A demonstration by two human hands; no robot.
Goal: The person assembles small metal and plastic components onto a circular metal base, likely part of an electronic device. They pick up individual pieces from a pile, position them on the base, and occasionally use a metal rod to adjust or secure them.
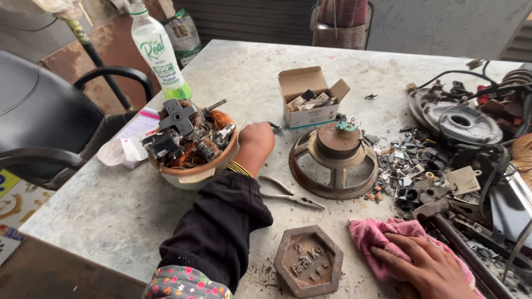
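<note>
Right grip on pink cloth (382, 235); bowl (194, 171) of motor parts (185, 135).

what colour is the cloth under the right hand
Pink. The cloth lies under the right hand, clearest in the head view.

Cloth (382, 235): pink, soft, nappy, at 5 o'clock
Hexagonal weight (308, 260): rusted cast metal, matt, rough
Pliers (291, 194): bare metal, dull
Surface (244, 72): grey, matt, scuffed
Box (310, 97): plain cardboard, at 12 o'clock
</note>
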